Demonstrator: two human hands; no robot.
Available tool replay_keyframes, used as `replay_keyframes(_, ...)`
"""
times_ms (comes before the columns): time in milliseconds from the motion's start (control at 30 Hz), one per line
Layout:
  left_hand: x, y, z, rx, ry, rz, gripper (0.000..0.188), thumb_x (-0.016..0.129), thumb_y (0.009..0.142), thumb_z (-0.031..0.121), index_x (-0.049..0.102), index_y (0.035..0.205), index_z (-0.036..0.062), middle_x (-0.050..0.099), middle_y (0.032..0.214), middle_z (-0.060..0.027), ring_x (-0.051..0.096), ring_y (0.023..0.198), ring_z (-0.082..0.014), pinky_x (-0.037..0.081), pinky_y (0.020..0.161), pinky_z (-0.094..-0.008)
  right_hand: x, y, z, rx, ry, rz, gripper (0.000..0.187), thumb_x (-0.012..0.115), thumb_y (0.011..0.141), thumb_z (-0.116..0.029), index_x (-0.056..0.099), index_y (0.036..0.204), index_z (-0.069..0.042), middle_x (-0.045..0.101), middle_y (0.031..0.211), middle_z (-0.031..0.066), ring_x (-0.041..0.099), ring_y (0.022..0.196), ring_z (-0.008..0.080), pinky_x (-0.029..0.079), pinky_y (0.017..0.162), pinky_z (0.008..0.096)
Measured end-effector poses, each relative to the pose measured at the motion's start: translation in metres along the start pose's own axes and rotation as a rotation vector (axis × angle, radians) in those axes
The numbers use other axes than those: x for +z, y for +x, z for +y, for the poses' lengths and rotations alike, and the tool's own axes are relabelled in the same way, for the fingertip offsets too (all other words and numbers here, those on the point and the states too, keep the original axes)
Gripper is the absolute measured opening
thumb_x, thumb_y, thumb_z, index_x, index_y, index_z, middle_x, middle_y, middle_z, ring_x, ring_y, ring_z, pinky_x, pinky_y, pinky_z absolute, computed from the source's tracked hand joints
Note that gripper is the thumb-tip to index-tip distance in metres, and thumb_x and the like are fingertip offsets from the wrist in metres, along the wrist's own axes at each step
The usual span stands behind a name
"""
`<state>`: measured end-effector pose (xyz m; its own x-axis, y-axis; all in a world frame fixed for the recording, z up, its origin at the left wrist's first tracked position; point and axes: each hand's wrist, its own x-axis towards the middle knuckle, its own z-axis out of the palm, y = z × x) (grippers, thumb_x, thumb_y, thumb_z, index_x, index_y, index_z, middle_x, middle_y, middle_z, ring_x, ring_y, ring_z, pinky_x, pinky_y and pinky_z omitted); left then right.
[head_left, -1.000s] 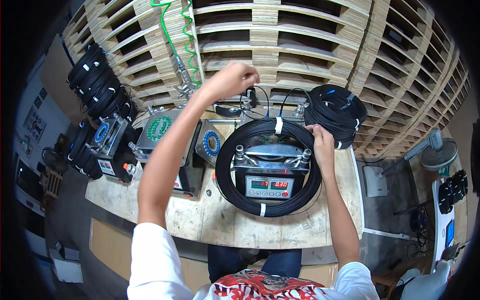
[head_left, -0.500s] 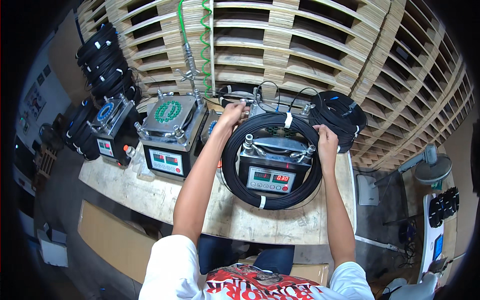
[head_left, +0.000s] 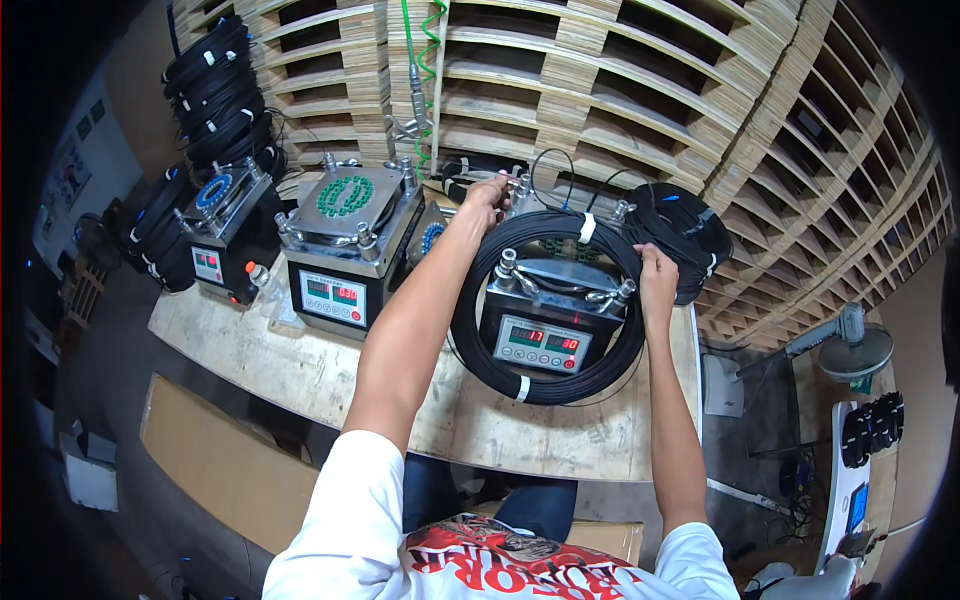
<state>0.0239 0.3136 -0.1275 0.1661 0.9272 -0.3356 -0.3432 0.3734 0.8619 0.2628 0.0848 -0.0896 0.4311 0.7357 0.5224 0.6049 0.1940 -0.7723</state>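
Observation:
A coil of black cable (head_left: 478,345), bound with white ties, hangs in front of a boxy metal machine (head_left: 503,368) and rings its lit red display. At the back left corner of that machine, my left hand (head_left: 488,198) is closed by a metal clamp post (head_left: 521,184); what its fingertips hold is hidden. My right hand (head_left: 657,268) has its fingers pinched together at the coil's upper right edge. Thin black leads rise in loops behind the coil. Part of the machine's top, with green fittings (head_left: 575,249), shows through the ring.
To the left stand a second machine (head_left: 335,277) with a green-ringed plate and a smaller machine (head_left: 207,262). A small bottle (head_left: 258,274) sits between them. More black coils lie at right (head_left: 683,225) and stacked far left (head_left: 215,100). Wooden pallets (head_left: 560,90) rise behind the table (head_left: 400,430).
My left hand has moved a little farther back and right at the clamp post. Displays on the front and middle machines read differently. The whole view has shifted slightly; my right hand stays by the coil.

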Motion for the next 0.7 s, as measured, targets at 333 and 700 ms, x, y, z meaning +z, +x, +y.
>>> replay_keyframes(333, 0.014, 0.025, -0.003, 0.009, 0.121, -0.027, 0.030, 0.054, 0.100, 0.042, 0.071, 0.082, 0.0255, 0.060, 0.069, 0.0092, 0.039, 0.055, -0.0101, 0.029, 0.056, -0.0317, -0.002, -0.002, 0.003, -0.017, -0.003, 0.024, 0.031, 0.050, 0.094, -0.016, 0.068, 0.095, 0.009, 0.070, 0.084, 0.0195, 0.068, 0.080, 0.0268, 0.049, 0.076, 0.0329)
replay_keyframes(700, 0.016, 0.023, -0.008, 0.081, 0.125, 0.099, 0.032, 0.067, 0.093, 0.043, 0.069, 0.081, 0.0136, 0.061, 0.070, 0.0007, 0.046, 0.054, -0.0119, 0.034, 0.048, -0.0322, -0.003, -0.003, 0.002, -0.002, -0.014, 0.019, 0.031, 0.051, 0.093, -0.016, 0.069, 0.094, 0.009, 0.071, 0.085, 0.0192, 0.067, 0.078, 0.0265, 0.049, 0.077, 0.0327)
